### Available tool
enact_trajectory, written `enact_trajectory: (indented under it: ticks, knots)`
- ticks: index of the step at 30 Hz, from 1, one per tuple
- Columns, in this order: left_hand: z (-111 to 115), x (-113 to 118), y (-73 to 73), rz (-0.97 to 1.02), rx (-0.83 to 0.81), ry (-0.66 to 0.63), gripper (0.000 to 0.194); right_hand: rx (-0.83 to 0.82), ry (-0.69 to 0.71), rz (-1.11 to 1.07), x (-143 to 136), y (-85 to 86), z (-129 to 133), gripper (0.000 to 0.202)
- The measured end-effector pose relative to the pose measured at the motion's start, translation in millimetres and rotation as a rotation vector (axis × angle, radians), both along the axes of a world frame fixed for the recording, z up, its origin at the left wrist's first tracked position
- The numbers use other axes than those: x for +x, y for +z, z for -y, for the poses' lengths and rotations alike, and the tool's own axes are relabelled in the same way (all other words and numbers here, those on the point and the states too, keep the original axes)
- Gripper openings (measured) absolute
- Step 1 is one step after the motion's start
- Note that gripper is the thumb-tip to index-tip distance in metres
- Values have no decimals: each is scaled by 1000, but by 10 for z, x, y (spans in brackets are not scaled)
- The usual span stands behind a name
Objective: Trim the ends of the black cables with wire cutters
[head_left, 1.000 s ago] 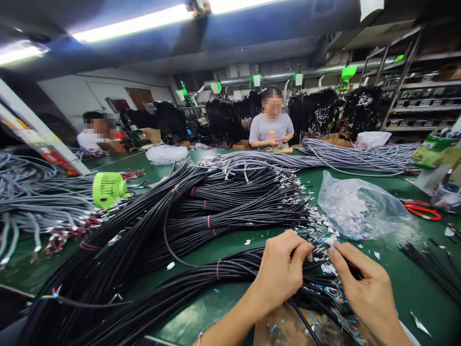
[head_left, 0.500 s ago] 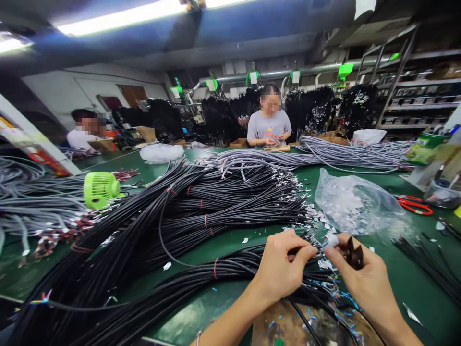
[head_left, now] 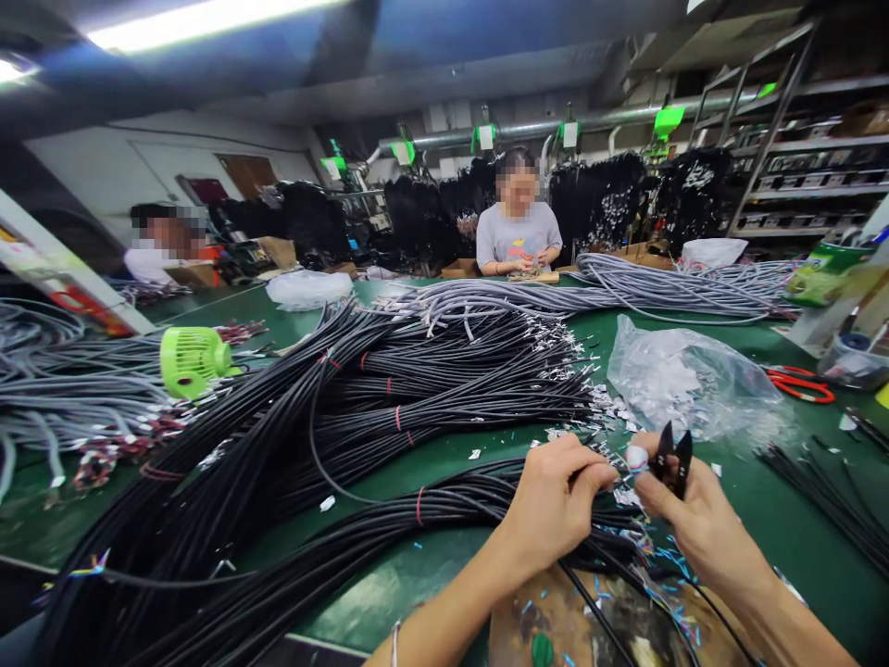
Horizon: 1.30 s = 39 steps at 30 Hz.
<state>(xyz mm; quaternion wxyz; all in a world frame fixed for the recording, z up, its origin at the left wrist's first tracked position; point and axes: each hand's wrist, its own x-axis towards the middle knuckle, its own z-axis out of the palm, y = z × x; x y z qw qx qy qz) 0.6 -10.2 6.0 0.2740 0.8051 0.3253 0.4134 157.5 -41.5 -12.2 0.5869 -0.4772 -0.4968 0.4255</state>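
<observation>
My left hand [head_left: 557, 493] is closed in a pinch beside the right hand, its fingertips on thin wires that are mostly hidden. My right hand [head_left: 701, 514] grips a pair of dark wire cutters [head_left: 673, 459], their two pointed jaws sticking up apart between the fingers. White wrapping [head_left: 635, 456] covers a fingertip of that hand, with a bit of blue by it. Below the hands, black cables with stripped coloured wire ends [head_left: 649, 556] lie over a worn wooden board [head_left: 514, 616]. A bundle of black cables [head_left: 417, 509] runs left from there, tied with a red band.
More tied black cables [head_left: 451, 398] fill the green table [head_left: 375, 588]. A clear plastic bag of white scraps [head_left: 684, 375], red-handled scissors [head_left: 798, 384] and loose black cables [head_left: 826, 491] lie to the right. Left stands a green fan [head_left: 191, 361]. A co-worker [head_left: 518, 227] sits opposite, beyond grey cables [head_left: 645, 283].
The right hand has turned slightly, so the cutter jaws now point more upright and show more clearly. Both hands stay close together; the left has shifted only a little.
</observation>
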Motion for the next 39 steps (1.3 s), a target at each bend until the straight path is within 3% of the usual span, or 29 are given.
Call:
enact_trajectory:
  ticks: [2,4,9,15,18,24,30,32,36,39]
  knots:
    - [28,17,-21,-38,15,25,28,56,-136,72,1,-4,-22,30]
    - [41,30,-41,-41,29,53,29,47,-168,51,-25,-18,-25,31]
    - [28,44,-49,51,-13,81,31,-51,81,-72,-88,-35,23,30]
    - [52,41,-22,27,-47,37,33,98,-324,129,101,-25,-63,30]
    - [51,24,-4,57,-79,33,37,97,-385,100,199,25,-89,30]
    - [52,22,-1,25,-70,42,35,77,-165,281,125,87,-21,26]
    - [9,24,-24,36,-68,-2,33,51,-53,190,5,0,-9,32]
    - [15,37,-35,36,-101,-13,36,109,-108,283,-8,-16,-10,27]
    - [83,83,-51,-13,-149,18,41,423,-403,725,-2,-67,18,9]
    - [97,83,-40,-8,-174,44,42,526,-468,871,-5,-96,42,8]
